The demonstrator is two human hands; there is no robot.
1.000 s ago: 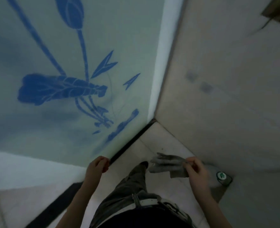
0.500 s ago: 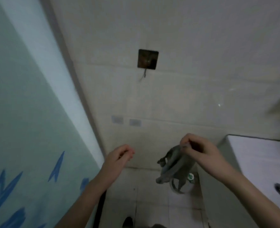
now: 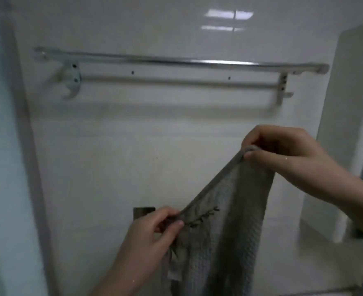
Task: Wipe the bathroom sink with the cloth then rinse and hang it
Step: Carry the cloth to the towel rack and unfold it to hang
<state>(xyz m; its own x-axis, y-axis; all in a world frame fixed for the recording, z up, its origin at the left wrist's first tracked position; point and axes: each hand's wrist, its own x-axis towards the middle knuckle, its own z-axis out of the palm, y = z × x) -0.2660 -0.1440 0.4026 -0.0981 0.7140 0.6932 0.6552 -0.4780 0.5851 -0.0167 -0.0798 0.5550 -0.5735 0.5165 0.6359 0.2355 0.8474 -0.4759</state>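
Beneath the towel rail (image 3: 176,61), pinching the cloth (image 3: 229,221) taut between left hand (image 3: 150,236) and right hand (image 3: 283,152), seemingly rinsed, only hanging left.

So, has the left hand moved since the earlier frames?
Yes. The left hand has risen: earlier it was empty and well below the dark wall plate; now it is right beside that plate, pinching an edge of the cloth.
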